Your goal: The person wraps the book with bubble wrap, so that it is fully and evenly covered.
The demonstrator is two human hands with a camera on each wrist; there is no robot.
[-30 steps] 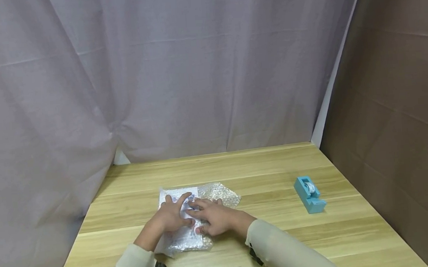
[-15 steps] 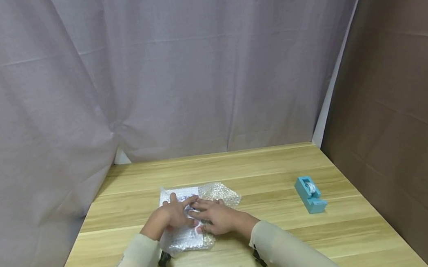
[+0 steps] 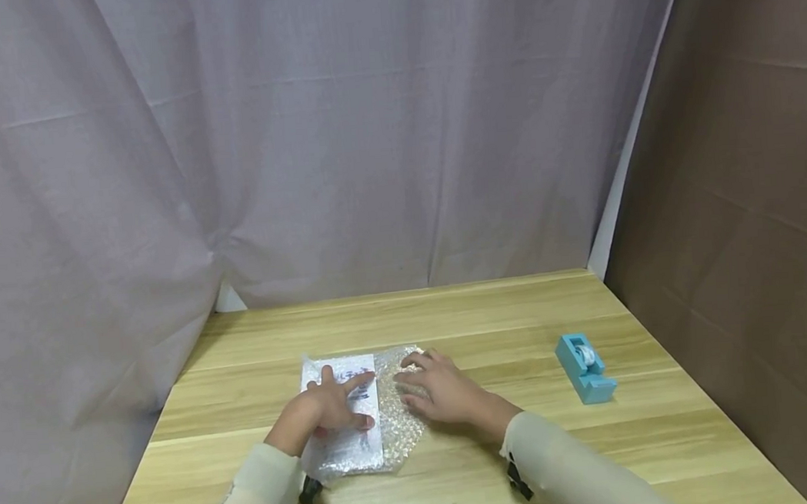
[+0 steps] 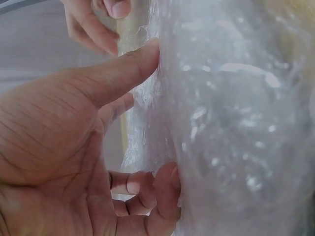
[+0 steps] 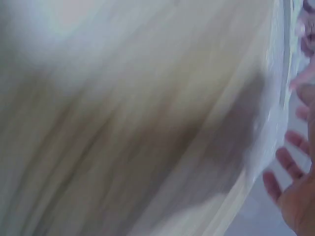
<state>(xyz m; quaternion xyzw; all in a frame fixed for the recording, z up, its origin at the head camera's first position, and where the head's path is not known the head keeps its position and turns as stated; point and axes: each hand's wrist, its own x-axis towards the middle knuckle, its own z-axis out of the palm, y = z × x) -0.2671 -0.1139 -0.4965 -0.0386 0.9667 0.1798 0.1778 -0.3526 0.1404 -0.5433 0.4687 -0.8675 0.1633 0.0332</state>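
On the wooden table [image 3: 498, 331], left hand [image 3: 326, 408] touches bubble wrap [image 3: 396, 433], right hand [image 3: 445, 390] over it; each grip wide.

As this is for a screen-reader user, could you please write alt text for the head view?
A person's left hand is spread over a white sheet with writing, and the right hand is over the bubble wrap beside it. A blue tape dispenser stands farther right on the wooden table, with a grey curtain behind.
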